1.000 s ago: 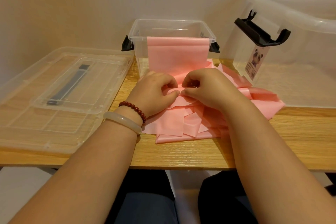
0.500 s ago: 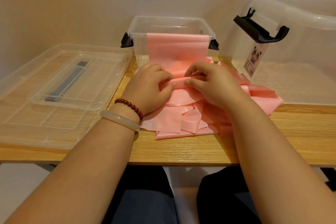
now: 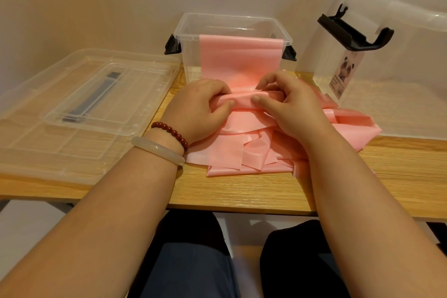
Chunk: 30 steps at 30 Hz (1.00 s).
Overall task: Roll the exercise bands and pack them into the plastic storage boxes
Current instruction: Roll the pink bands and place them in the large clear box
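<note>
Head view: my left hand (image 3: 200,106) and right hand (image 3: 287,104) pinch a rolled fold of the pink exercise band (image 3: 242,60) at frame centre.
Both curl tightly round the roll; the band runs up over the front rim of the clear storage box (image 3: 229,15) behind, its loose folds heaped on the wooden table (image 3: 242,191). Clear lids (image 3: 96,75) lie at left.

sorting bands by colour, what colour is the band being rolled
The band is plain pink, clearest in the head view.
</note>
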Tool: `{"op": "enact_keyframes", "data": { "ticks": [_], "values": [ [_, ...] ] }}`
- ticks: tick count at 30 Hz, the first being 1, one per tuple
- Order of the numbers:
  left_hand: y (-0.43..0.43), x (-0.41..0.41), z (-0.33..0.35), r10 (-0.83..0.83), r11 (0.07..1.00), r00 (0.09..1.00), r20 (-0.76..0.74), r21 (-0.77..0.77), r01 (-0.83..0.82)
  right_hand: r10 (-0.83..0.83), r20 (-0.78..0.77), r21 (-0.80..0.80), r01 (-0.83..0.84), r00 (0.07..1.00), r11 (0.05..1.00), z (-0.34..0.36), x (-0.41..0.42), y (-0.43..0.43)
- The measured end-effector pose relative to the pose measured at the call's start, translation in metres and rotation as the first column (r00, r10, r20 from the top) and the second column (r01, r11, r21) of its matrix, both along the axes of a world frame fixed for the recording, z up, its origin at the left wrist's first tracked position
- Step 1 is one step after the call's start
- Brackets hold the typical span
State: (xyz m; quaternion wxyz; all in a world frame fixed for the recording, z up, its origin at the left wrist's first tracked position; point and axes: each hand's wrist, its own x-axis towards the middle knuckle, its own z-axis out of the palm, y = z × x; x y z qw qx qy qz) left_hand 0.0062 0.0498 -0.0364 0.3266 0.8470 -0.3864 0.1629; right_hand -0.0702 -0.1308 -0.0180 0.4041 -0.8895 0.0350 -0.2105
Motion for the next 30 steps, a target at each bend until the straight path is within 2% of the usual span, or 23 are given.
{"op": "enact_keyframes", "data": {
  "ticks": [7,13,17,22,30],
  "values": [
    [0.0025,0.0014,-0.0009,-0.015,0.997,1.000,-0.003,-0.081,0.015,-0.032,0.119,-0.157,0.051,0.992,0.986,-0.0024,0.0011,-0.0001],
    [0.0019,0.0029,-0.0009,0.006,0.997,0.999,0.050,-0.080,-0.002,0.008,0.147,-0.210,0.024,0.989,0.977,-0.0032,0.0008,-0.0019],
    [0.0022,0.0008,0.0000,0.020,0.983,1.000,0.015,-0.180,-0.017,-0.007,0.184,-0.213,0.046,0.983,0.976,-0.0025,0.0008,-0.0009],
    [0.0019,0.0029,0.0012,0.027,0.987,0.994,0.104,-0.161,-0.010,-0.045,0.197,-0.344,0.112,0.979,0.932,-0.0037,0.0033,-0.0041],
    [0.0019,0.0023,0.0017,0.080,0.981,0.992,0.102,-0.185,-0.060,0.022,0.208,-0.279,0.038,0.978,0.960,-0.0024,0.0023,-0.0005]
  ]
}}
